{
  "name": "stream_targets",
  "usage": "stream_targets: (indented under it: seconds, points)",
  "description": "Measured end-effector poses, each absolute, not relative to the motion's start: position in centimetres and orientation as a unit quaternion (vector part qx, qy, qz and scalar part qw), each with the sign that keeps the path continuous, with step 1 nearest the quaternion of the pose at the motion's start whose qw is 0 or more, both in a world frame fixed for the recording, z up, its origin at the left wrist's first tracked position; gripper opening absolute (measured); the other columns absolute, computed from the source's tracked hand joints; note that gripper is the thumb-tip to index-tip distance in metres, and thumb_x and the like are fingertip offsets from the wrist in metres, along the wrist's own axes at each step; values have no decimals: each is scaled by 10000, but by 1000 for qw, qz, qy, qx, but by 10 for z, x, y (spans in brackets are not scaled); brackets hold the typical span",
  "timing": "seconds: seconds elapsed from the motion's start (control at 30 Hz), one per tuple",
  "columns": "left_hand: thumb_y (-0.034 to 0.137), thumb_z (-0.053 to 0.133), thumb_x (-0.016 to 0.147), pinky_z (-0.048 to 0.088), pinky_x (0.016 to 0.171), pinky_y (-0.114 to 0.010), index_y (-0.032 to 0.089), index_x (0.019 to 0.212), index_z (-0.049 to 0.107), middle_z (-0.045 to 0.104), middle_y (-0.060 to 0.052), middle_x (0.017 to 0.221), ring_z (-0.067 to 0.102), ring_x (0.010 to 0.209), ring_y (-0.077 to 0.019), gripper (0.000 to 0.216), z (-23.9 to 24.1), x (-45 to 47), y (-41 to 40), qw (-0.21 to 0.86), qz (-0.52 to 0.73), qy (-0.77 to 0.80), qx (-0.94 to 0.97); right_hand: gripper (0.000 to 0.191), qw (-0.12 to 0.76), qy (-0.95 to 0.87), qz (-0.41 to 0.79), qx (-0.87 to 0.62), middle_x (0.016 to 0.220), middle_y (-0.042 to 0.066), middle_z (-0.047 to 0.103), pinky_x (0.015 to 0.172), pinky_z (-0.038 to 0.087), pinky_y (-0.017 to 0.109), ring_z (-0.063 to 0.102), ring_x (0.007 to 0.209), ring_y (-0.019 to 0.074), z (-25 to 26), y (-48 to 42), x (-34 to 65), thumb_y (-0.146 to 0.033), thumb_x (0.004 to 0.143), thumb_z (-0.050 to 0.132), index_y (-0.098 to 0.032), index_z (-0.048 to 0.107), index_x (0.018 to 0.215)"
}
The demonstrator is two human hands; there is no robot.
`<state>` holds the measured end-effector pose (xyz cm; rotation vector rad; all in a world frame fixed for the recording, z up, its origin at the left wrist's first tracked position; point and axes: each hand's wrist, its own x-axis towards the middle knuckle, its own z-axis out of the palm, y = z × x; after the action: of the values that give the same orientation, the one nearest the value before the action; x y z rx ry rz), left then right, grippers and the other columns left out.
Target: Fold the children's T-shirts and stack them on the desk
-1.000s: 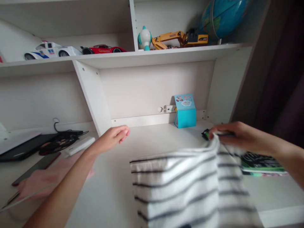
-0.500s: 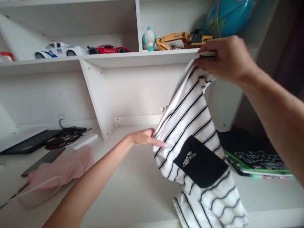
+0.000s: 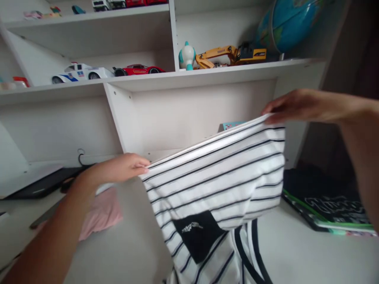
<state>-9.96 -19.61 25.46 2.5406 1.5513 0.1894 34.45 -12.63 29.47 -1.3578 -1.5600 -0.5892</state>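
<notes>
A white shirt with black stripes (image 3: 213,177) hangs stretched between my two hands above the desk. My left hand (image 3: 126,166) pinches one corner of its straight edge, and my right hand (image 3: 291,105) pinches the other corner, held higher. On the shirt's front is a black pocket patch (image 3: 199,236) with small white lettering. The black-trimmed neckline (image 3: 248,252) droops at the bottom, and the shirt's lowest part runs out of view. Behind the raised edge, a small light-blue item (image 3: 232,125) is mostly hidden.
The white desk (image 3: 118,252) bears a pink cloth (image 3: 103,213) and a dark laptop-like slab (image 3: 44,184) at left, and a black cloth on books (image 3: 328,201) at right. Overhead, the shelf (image 3: 225,70) carries toy cars (image 3: 136,70), a yellow toy excavator (image 3: 233,55) and a globe (image 3: 290,25).
My left hand has moved left and my right hand down and to the right. The shirt, bunched and slanting before, is now spread wide along its edge. The view has tipped slightly upward.
</notes>
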Motion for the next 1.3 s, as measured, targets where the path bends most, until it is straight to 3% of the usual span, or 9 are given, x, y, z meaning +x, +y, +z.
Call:
stream_targets:
  seconds: [0.17,0.3,0.4,0.57,0.77,0.87,0.97,1.13,1.3]
  points:
    - [120,404,814,394,789,-299,145,736,591,611,-10,676,556,682,-162,204,251,-71,-127,-226,155,631,726,599,459,-654,-285,-529,1315,121,419,828,345,339,448,1124,208,289,-103,315,-376,952,97,-29,584,976]
    - [122,287,892,239,1001,-401,143,1090,549,608,-70,1104,555,958,-178,330,284,-65,-132,-374,325,577,649,422,518,-600,-315,-521,1191,130,496,823,340,325,464,1084,215,300,-102,299,-355,956,259,-53,528,1076]
    - [194,317,910,317,959,-357,154,1094,564,601,-46,1131,537,996,-175,311,285,-72,-166,-414,352,522,657,342,526,-598,-352,-493,1008,89,567,756,357,263,521,948,179,289,-112,302,-334,933,343,-86,555,1038]
    - [90,394,840,422,795,-294,202,924,615,640,-24,921,572,873,-191,262,207,-76,-213,-304,164,536,770,271,440,-729,-264,-453,822,51,572,618,402,253,536,651,137,203,-141,324,-343,885,402,-170,610,903]
    - [27,451,791,412,803,-278,213,858,617,661,5,897,596,813,-169,258,95,-61,-259,-64,-5,468,881,221,244,-834,49,-492,977,50,621,757,485,343,601,886,228,71,-192,355,-448,844,420,-355,601,931]
    - [160,472,844,412,706,-228,215,752,600,647,28,768,593,747,-147,167,96,-58,-275,32,2,440,898,254,128,-818,182,-531,988,38,638,790,488,341,598,911,232,50,-213,365,-527,811,448,-402,618,954]
    - [238,374,906,393,611,-199,211,736,600,612,36,670,565,638,-112,285,117,-52,-256,79,71,446,889,374,124,-805,219,-537,1055,48,626,846,460,335,574,972,226,60,-207,356,-550,832,396,-315,631,1004]
    - [241,369,892,426,832,-241,207,981,627,647,-20,1010,586,921,-150,275,93,-34,-155,88,212,414,881,464,170,-833,137,-508,1167,89,578,910,415,307,534,1058,203,60,-135,301,-466,881,300,-187,591,1111]
    - [315,379,892,235,1062,-404,219,1277,460,361,-66,1404,295,1299,-211,405,30,-38,-102,79,146,462,871,599,122,-801,55,-584,1437,112,271,1033,227,496,211,1323,282,13,-85,264,-510,884,268,-184,308,1386]
